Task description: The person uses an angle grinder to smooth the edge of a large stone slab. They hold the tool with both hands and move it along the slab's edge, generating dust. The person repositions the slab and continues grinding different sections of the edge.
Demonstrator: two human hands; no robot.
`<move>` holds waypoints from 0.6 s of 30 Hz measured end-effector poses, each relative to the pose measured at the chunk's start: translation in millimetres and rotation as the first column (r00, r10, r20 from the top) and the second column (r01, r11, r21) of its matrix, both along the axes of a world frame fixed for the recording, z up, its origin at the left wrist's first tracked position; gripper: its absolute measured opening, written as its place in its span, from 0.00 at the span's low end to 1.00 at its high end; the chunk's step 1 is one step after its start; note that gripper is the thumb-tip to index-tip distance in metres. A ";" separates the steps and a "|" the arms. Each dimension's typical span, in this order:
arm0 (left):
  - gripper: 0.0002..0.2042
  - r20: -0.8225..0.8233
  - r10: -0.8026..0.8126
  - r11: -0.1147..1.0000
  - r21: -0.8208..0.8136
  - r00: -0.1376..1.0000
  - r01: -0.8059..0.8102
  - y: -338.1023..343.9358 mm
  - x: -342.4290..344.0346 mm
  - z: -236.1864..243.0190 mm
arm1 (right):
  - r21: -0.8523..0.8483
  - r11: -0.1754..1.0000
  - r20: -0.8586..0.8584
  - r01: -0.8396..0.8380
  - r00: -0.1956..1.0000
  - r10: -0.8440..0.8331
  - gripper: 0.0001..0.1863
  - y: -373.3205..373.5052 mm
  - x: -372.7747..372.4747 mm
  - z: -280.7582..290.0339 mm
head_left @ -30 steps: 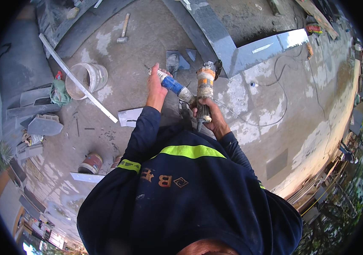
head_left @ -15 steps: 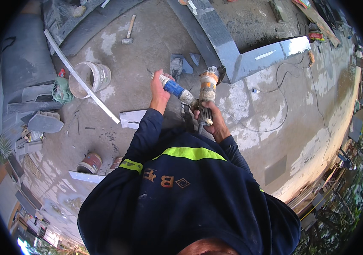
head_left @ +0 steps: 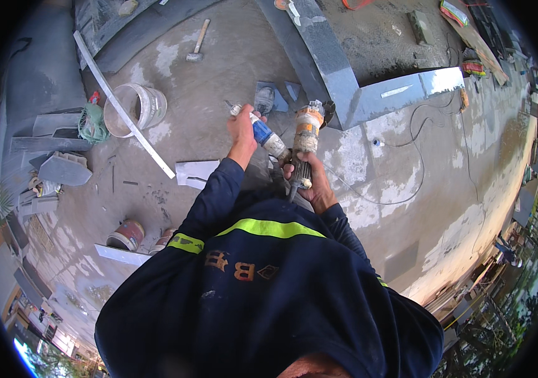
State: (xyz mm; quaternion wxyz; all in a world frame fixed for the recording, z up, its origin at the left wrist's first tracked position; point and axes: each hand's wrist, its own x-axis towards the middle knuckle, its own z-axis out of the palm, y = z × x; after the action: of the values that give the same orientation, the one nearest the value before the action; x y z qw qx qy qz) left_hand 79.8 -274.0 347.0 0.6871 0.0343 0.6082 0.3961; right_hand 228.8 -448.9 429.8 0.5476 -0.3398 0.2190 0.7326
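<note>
My left hand (head_left: 242,130) is closed round the upper end of a power tool (head_left: 263,133) wrapped in blue and pale tape, with a thin metal spindle at its tip. My right hand (head_left: 312,179) grips the dark lower body of an orange, tape-wrapped angle grinder (head_left: 307,130), whose disc points up and right. The lower end of the blue-taped tool meets the grinder near my right fingers; whether they hold it too I cannot tell. Below the tools, a grey cord runs from the grinder. Beyond them, small dark stone offcuts (head_left: 291,89) lie on the floor.
A hammer (head_left: 196,56) lies ahead. Dark stone slabs (head_left: 332,77) form edges ahead and right, with loose cables (head_left: 415,138) nearby. A long white strip (head_left: 111,101) crosses a white bucket (head_left: 151,110) at left, beside stone pieces (head_left: 64,170). Reddish buckets (head_left: 129,236) sit lower left.
My left hand and its tool have shifted slightly right toward the grinder, both hands keeping their holds. The floor and objects ahead sit a little differently in the view.
</note>
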 end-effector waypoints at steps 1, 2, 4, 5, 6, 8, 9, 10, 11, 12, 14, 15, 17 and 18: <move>0.07 -0.033 0.003 1.000 0.025 0.999 -0.002 -1.7 1.6 5.7 | -0.007 1.000 0.000 -0.001 1.000 0.001 0.26 0.0 -0.2 0.1; 0.07 -0.063 0.001 0.999 0.052 0.998 0.002 -2.6 4.2 10.7 | -0.009 1.000 0.002 0.001 1.000 -0.001 0.26 0.7 -1.2 -0.5; 0.07 -0.142 -0.021 0.998 0.053 0.990 0.028 -7.9 14.5 18.4 | -0.067 0.998 0.031 -0.015 0.999 0.017 0.26 -0.4 -2.4 -2.0; 0.07 -0.169 -0.109 0.986 0.108 0.980 0.129 -11.6 21.5 21.4 | -0.084 0.996 0.020 -0.037 0.999 0.039 0.25 -2.4 -5.6 -2.6; 0.07 -0.205 -0.191 0.964 0.146 0.960 0.223 -14.2 27.9 23.2 | -0.085 0.995 0.012 -0.058 0.998 0.060 0.25 -2.9 -8.4 -4.0; 0.08 -0.176 -0.290 0.931 0.175 0.941 0.319 -15.3 30.3 24.2 | -0.095 0.995 -0.027 -0.026 0.999 0.023 0.17 -9.4 -14.5 -4.9; 0.08 -0.174 -0.274 0.943 0.145 0.946 0.300 -23.4 27.8 25.0 | -0.115 0.993 -0.049 -0.026 0.999 0.020 0.17 -15.9 -15.5 -4.8; 0.08 -0.177 -0.258 0.949 0.136 0.950 0.283 -26.3 23.8 25.5 | -0.126 0.992 -0.072 -0.023 0.997 0.014 0.16 -17.9 -18.5 -6.4; 0.08 -0.181 -0.241 0.956 0.127 0.953 0.266 -19.7 24.8 24.3 | -0.119 0.993 -0.084 -0.017 0.996 0.007 0.16 -12.0 -16.7 -10.5; 0.07 -0.156 -0.188 0.965 0.153 0.970 0.212 -22.3 24.7 24.1 | -0.096 0.995 -0.044 -0.010 0.999 0.006 0.17 -13.1 -15.8 -12.1; 0.07 -0.169 -0.124 0.980 0.131 0.978 0.147 -25.7 22.0 24.3 | -0.120 0.992 -0.046 -0.029 0.999 0.023 0.17 -15.2 -10.5 -14.7; 0.07 -0.175 -0.100 0.986 0.111 0.979 0.121 -27.6 21.0 25.3 | -0.128 0.991 -0.049 -0.035 0.998 0.029 0.18 -17.3 -8.3 -14.9; 0.08 -0.193 -0.117 0.963 0.216 0.974 0.158 -33.4 21.2 30.1 | -0.107 0.994 -0.067 -0.009 0.998 0.001 0.19 -19.4 -6.1 -15.5; 0.08 -0.210 -0.152 0.945 0.257 0.966 0.204 -36.8 20.7 33.0 | -0.112 0.994 -0.070 -0.013 0.998 0.005 0.18 -21.3 -5.6 -15.6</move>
State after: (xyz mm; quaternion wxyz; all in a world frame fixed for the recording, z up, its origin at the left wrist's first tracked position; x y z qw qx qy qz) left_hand 100.5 -310.8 380.0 0.6484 0.2220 0.6031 0.4081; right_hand 223.1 -470.2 414.3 0.5166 -0.3452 0.2772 0.7329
